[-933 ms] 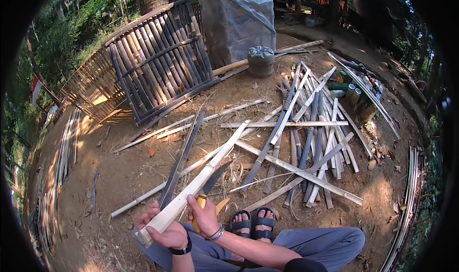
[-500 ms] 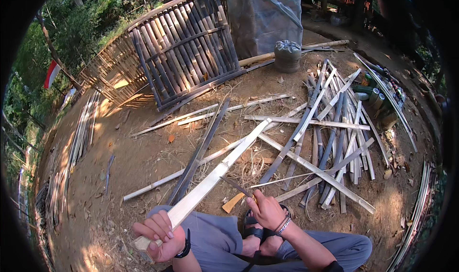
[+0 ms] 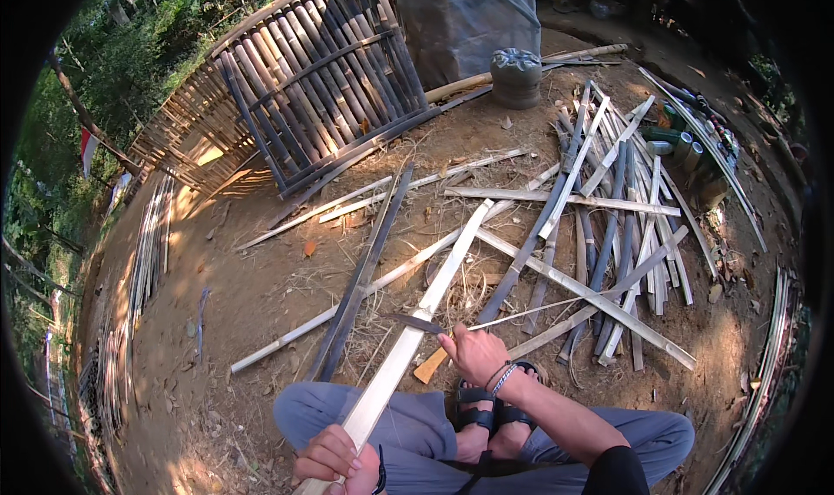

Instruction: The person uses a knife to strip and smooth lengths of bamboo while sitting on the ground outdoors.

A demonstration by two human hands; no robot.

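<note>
A long pale bamboo slat [image 3: 398, 356] slants up and away from my lap. My left hand [image 3: 334, 462] is wrapped round its near end. In my right hand [image 3: 473, 356] is a knife, its handle hidden by the fingers. The dark knife blade [image 3: 419, 323] lies across the slat at a rough joint about midway along it. Just below the right hand, an orange-yellow wooden piece [image 3: 428, 366] rests on the ground; its kind I cannot make out. A thin pale strip [image 3: 530, 312] runs out to the right behind that hand.
Split bamboo pieces [image 3: 621, 243] lie in a crisscross heap to the right. Two dark slats [image 3: 360, 278] and fine shavings are nearer. A bamboo panel [image 3: 317, 86] leans at the back left, beside a squat container [image 3: 516, 82]. Bundled thin strips [image 3: 149, 243] lie far left.
My right hand has moved the knife up against the slat, and its blade now crosses the slat. My left hand and the slat's near end sit lower and farther right. The view has shifted slightly.
</note>
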